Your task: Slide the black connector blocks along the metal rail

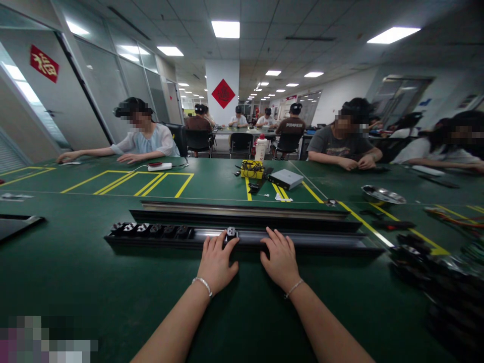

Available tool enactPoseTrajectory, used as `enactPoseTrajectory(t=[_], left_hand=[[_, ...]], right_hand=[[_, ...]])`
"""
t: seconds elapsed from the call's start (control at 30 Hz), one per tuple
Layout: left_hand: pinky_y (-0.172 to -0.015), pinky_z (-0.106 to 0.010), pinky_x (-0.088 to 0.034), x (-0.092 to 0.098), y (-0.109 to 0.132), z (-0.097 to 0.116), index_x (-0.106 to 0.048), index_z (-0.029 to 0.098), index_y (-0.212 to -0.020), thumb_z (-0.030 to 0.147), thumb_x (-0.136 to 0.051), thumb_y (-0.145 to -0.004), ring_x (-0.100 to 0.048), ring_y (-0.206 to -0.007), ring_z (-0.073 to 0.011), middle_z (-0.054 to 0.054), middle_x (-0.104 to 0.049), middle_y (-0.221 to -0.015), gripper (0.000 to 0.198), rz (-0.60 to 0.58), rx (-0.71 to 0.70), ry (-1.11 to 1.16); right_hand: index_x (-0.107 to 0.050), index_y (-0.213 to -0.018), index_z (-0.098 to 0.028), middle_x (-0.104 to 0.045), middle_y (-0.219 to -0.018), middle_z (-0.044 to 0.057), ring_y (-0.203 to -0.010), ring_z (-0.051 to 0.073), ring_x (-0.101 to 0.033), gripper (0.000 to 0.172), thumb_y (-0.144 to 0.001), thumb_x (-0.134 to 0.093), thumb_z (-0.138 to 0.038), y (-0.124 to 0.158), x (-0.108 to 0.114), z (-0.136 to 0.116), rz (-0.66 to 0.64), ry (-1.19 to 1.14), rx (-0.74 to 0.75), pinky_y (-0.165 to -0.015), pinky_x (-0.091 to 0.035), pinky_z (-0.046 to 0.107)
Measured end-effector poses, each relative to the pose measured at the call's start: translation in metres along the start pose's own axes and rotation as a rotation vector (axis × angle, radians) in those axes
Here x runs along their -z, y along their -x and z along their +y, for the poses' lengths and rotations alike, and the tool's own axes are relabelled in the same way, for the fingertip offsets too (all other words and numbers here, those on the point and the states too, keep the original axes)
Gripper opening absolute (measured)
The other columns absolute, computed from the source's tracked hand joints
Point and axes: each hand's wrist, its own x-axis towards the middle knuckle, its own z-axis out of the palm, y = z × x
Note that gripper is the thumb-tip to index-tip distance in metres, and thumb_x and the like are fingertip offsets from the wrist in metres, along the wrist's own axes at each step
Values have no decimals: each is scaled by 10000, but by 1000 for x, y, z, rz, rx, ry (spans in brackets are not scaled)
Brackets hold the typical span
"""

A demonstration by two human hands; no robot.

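A long black channel (321,244) with a shiny inner floor lies across the table in front of me. Several black and light-faced socket modules (155,230) sit in a row in its left end. One separate socket module (231,232) stands in the channel near the middle. My left hand (217,263) reaches over the front wall, fingers apart, its index fingertip against or just before that module. To the right, my right hand (280,258) rests on the channel with spread fingers and nothing in them. Behind runs a second long dark strip (242,214).
A metal bowl (382,195), a grey box (286,179) and a yellow holder with cables (252,169) stand farther back. Dark parts (419,267) and wires are heaped at right. A dark tray (18,224) lies at left. Other people sit across the green table (94,282).
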Motion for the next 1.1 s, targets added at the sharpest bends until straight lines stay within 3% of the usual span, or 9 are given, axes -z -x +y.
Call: enactPoseTrajectory(t=[0.83, 1.1], left_hand=[[-1082, -468, -158, -2, -2, -2, -466, 344, -1214, 313, -595, -663, -366, -1224, -245, -37, -407, -1354, 567, -3, 19, 18], [-1053, -502, -151, -5, -4, 5, -456, 319, -1222, 366, -604, -649, -379, -1189, -288, -89, -403, -1337, 594, -6, 25, -83]], right_hand=[[-604, -968, -231, -458, -1345, 45, -1247, 231, -351, 264, -750, -456, -239, 0, 0, -1, -7, 1, -2, -1034, -180, 448], [-605, -970, -234, -463, -1341, 40, -1249, 230, -348, 264, -751, -457, -239, 0, 0, 1, -1, -4, -2, -1034, -183, 447]])
